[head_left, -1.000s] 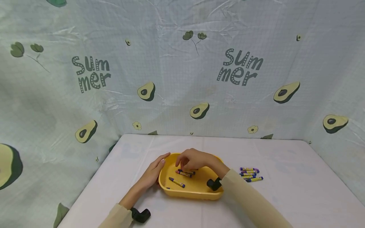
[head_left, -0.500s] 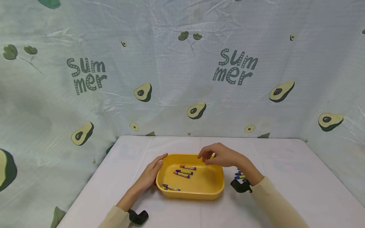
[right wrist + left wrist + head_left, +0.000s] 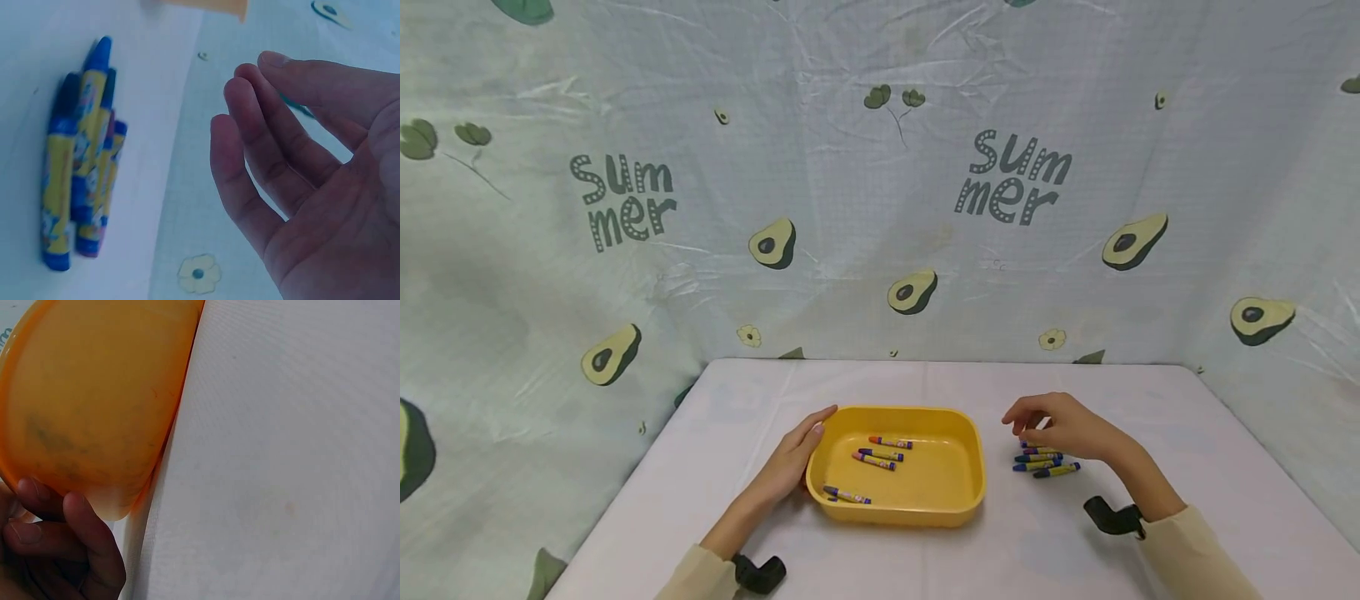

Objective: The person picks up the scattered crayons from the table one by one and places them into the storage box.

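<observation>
The left wrist view's top edge cuts off the tray (image 3: 94, 387).

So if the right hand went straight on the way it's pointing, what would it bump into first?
Probably the yellow tray: the right hand points left toward it, fingers angled down. Height is hard to judge, though; a steeper dip would meet the crayons just below first.

Yellow tray (image 3: 932, 483), white desk (image 3: 880, 558); inside the tray, an orange-tipped crayon (image 3: 891, 442) towards twelve o'clock, a dark-tipped crayon (image 3: 850, 497) towards eight; at its three o'clock, a crayon pile (image 3: 1039, 457) in yellow wrappers with blue bands; pale grey backdrop (image 3: 850, 167) patterned with green avocados (image 3: 913, 292)
</observation>
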